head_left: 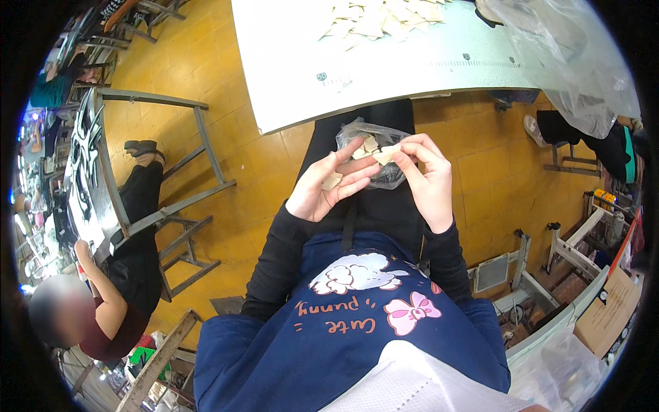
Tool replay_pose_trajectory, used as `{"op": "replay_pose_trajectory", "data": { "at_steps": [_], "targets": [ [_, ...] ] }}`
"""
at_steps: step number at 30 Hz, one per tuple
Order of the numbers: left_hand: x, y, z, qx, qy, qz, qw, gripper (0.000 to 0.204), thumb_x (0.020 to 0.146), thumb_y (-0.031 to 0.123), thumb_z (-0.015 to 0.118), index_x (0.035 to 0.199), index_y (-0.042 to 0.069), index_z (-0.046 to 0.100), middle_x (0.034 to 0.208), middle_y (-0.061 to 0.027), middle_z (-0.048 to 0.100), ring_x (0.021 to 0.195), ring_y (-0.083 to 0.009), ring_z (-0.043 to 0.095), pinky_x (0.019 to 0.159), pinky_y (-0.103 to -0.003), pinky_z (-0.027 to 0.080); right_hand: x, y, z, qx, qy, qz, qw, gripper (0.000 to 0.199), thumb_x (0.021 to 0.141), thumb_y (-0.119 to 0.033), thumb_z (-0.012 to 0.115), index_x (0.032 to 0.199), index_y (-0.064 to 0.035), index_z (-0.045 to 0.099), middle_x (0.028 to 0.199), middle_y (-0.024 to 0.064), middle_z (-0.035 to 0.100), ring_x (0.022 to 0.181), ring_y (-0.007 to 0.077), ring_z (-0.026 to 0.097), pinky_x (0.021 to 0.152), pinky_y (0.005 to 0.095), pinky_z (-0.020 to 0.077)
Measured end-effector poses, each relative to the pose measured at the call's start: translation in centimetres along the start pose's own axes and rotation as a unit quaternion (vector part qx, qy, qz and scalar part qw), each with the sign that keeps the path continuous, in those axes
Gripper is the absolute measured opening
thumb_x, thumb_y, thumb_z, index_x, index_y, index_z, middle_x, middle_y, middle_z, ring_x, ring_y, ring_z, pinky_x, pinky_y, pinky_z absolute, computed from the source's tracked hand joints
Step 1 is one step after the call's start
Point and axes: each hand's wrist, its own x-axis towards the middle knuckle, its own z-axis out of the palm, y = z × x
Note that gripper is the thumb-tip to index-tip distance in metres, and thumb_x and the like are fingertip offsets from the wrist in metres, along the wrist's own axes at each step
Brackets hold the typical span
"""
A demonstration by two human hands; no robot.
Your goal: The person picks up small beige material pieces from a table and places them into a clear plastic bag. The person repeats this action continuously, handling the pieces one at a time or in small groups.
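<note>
My left hand (328,180) is turned palm up, fingers stretched out loosely, with a small flat cream-coloured piece (332,181) lying in the palm. Between thumb and fingers, my right hand (429,175) pinches another cream piece (387,155), close to the left fingertips. Below and behind both hands, a clear plastic bag (389,134) sits open on my lap. Several more cream pieces (369,143) lie inside it, partly covered by the fingers. Whether the pieces are cloth, card or leather cannot be made out.
Ahead stands a white table (288,75) bearing a pile of cream pieces (384,19) and clear plastic sheeting (559,62). To the left, a person (103,302) sits at a metal-framed bench (110,165). Metal frames (542,288) and a cardboard box (607,312) stand at right.
</note>
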Motion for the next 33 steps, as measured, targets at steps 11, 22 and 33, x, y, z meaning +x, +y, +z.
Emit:
{"op": "replay_pose_trajectory", "data": {
  "at_steps": [11, 22, 33],
  "targets": [
    [1.0, -1.7, -1.2, -0.196, -0.086, -0.009, 0.977, 0.086, 0.099, 0.068, 0.022, 0.14, -0.006, 0.039, 0.13, -0.0202, 0.055, 0.12, -0.0257, 0.059, 0.097, -0.034, 0.054, -0.3, -0.9, 2.5, -0.209, -0.12, -0.205, 0.949, 0.042, 0.074, -0.023, 0.078, 0.111, -0.0086, 0.067, 0.112, 0.0067, 0.059, 0.105, 0.0286, 0.057, 0.089, 0.0423, 0.0458],
    [0.9, -1.0, 1.5, -0.117, 0.107, -0.073, 0.985, 0.064, 0.107, 0.047, 0.031, 0.14, -0.007, 0.041, 0.12, -0.0194, 0.06, 0.099, -0.021, 0.066, 0.089, -0.034, 0.057, -0.3, -0.2, 1.6, -0.051, 0.003, -0.137, 0.989, 0.016, 0.073, 0.004, 0.077, 0.086, -0.0005, 0.07, 0.086, 0.0098, 0.068, 0.08, 0.0218, 0.066, 0.071, 0.03, 0.0518],
    [-1.7, 3.3, -1.3, 0.141, 0.039, -0.028, 0.989, 0.059, 0.108, 0.039, 0.029, 0.117, -0.009, 0.062, 0.047, 0.0005, 0.044, 0.036, -0.0061, 0.036, 0.039, -0.02, 0.032, 5.8, -3.4, -2.8, -0.102, 0.103, -0.134, 0.98, 0.013, 0.083, -0.004, 0.072, 0.095, 0.001, 0.071, 0.088, 0.0117, 0.068, 0.077, 0.0216, 0.066, 0.071, 0.0302, 0.0524]
  ]
}}
